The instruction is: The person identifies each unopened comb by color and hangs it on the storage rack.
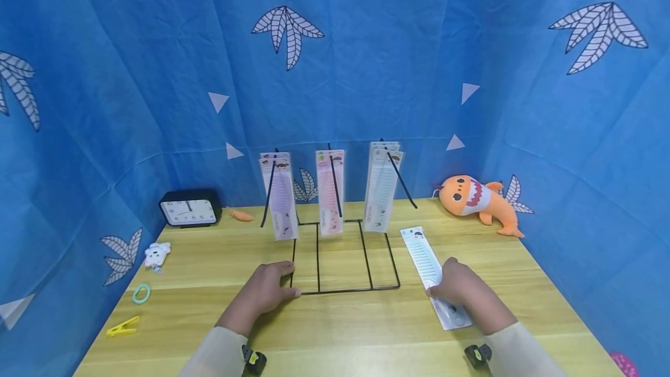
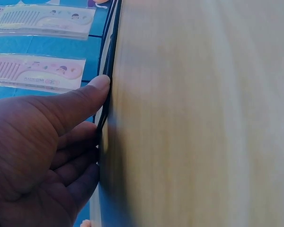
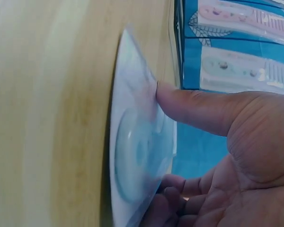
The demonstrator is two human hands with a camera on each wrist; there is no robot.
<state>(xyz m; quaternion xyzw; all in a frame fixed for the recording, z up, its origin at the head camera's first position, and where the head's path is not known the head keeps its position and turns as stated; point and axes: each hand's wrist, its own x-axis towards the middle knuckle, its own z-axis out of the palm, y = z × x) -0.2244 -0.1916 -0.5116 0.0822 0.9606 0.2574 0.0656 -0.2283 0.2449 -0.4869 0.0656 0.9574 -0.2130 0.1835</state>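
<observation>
A packaged pale green comb (image 1: 421, 258) lies slanted on the table, right of a black wire display rack (image 1: 345, 291). My right hand (image 1: 460, 287) grips the pack by its edges, thumb on one side and fingers on the other; in the right wrist view the comb's rounded handle (image 3: 132, 156) shows through the plastic. My left hand (image 1: 267, 290) rests at the rack's front left corner, its thumb (image 2: 97, 87) against the wire. Packaged combs hang from the rack's hooks: purple (image 1: 282, 196), pink (image 1: 331, 191) and pale green (image 1: 381, 191).
A black alarm clock (image 1: 191, 208) and a small orange carrot-shaped thing (image 1: 242, 215) stand at the back left. Along the left edge lie a white plush toy (image 1: 157, 255), a green ring (image 1: 141, 294) and a yellow clip (image 1: 123, 327). An orange shark plush (image 1: 478, 202) lies back right.
</observation>
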